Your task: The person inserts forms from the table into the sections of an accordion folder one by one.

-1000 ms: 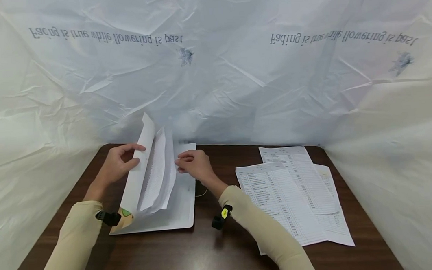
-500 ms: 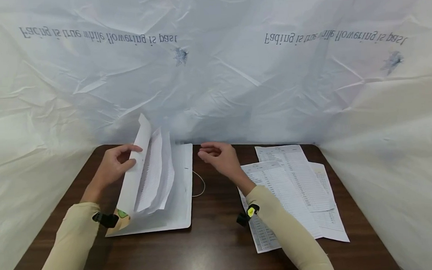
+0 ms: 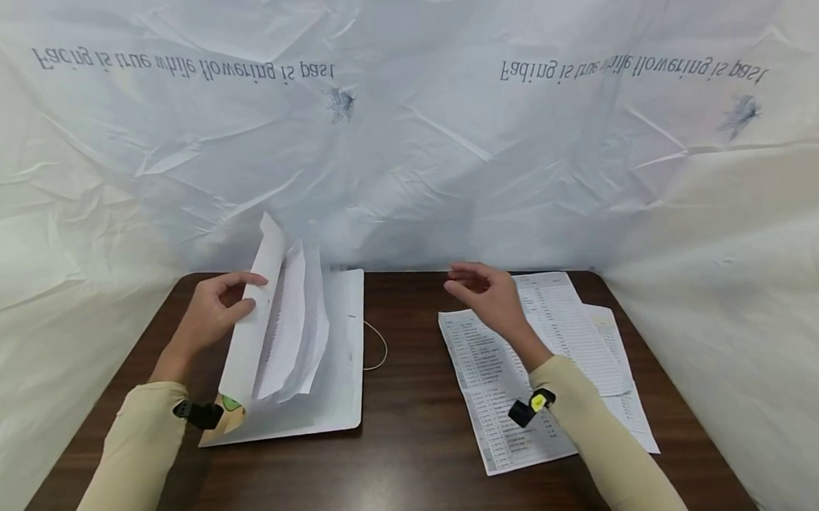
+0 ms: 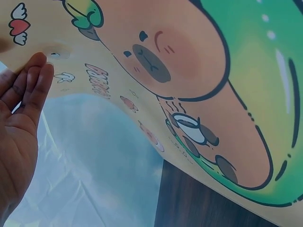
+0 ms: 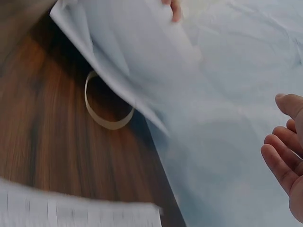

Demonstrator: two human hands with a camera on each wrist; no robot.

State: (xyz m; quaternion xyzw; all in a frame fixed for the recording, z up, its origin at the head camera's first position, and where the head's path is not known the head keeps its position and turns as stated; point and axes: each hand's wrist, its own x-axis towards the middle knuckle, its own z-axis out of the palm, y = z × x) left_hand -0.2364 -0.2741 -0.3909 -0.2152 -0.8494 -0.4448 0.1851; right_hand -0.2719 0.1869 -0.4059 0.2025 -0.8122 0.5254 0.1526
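I see left hand [image 3: 211,308] pinching raised cover [image 3: 248,356] of folder [image 3: 346,367], worktop's [image 3: 413,448] left side, papers [image 3: 288,335] inside; right hand [image 3: 491,297] loosely curved, holding nothing, near printed sheets [image 3: 501,405].

Folder [image 3: 346,367] spread on the tabletop [image 3: 310,484], right of the left fingers [image 3: 244,278]; white inner face up, near corner rounded. Cover [image 3: 251,349] raised, tilted and bowed, pinched at its edge by the left fingers. White inside; outer side tan, with a brown cartoon animal, green and yellow patches, small winged heart close by the left fingers. Inner sheets [image 3: 292,346] white, printed, leaning partly upright just right of the left fingers, slightly fanned. Thin pale loop [image 3: 385,349] at the folder's edge, between left and right fingers [image 3: 478,270]. Loose sheets [image 3: 501,413] flat, overlapping, skewed, rows of small print; below and around the right fingers.
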